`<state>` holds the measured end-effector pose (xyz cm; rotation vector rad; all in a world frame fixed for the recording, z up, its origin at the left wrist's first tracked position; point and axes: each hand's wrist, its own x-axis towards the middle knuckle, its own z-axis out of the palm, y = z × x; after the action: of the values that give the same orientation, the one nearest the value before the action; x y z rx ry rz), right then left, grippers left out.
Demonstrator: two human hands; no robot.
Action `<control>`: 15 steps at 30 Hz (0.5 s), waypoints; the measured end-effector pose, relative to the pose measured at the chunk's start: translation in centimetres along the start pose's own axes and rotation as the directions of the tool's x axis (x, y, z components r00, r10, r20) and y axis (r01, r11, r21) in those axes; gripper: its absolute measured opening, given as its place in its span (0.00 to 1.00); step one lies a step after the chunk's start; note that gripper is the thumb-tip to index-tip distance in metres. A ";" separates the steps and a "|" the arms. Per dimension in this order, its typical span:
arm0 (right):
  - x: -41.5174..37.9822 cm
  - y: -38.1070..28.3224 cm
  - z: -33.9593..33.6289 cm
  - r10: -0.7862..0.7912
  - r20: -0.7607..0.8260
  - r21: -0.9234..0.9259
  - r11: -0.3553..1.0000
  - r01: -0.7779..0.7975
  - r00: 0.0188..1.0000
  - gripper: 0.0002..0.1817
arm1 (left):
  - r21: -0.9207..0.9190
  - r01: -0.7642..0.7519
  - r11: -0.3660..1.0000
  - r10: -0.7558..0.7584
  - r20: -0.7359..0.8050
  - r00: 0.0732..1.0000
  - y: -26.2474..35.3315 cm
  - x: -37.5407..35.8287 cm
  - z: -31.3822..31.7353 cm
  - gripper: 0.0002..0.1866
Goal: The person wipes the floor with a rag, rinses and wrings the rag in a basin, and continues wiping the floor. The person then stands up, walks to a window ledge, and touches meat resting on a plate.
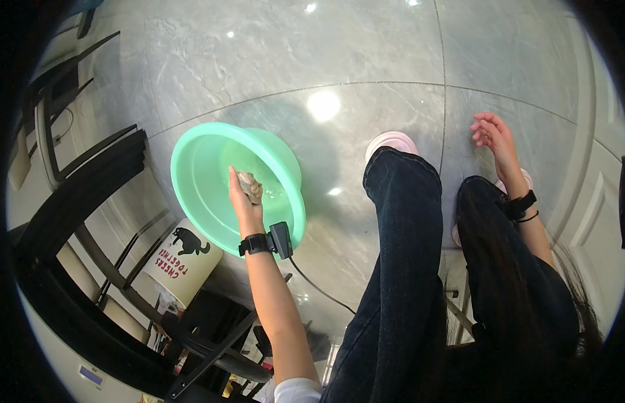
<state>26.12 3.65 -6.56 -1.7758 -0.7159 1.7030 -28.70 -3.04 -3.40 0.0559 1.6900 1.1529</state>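
Observation:
A mint-green plastic basin [181, 171] stands on the floor to the left, tilted in my view, with what looks like shallow water and bubbles at its bottom. My left hand [240, 201] reaches over its near rim into it, fingers closed around a small crumpled grey-beige lump [251, 188], perhaps wet cloth; its kind is not clear. A black strap with a small box and a cable sits on that wrist. Off to the right, beside my knee, my right hand [497, 138] hangs in the air with fingers loosely bent and apart, holding nothing.
Left of the basin are a black chair frame [91, 174] and a cream bin [181, 258] with a black cat print. Grey marble tiles [366, 47] cover the floor. My jeans-clad legs [406, 221] and pink slippers [393, 140] lie between my hands. White panelled doors [598, 195] stand at right.

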 end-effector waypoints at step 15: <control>0.0 0.1 0.2 0.009 -0.001 -0.005 1.000 -0.009 1.000 0.12 | 0.284 -0.119 0.952 0.175 -0.184 0.967 1.5 0.9 2.1 0.26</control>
<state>25.89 3.61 -6.64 -1.7855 -0.7141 1.7075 -28.23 -0.42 -2.97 0.2448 2.0516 1.0570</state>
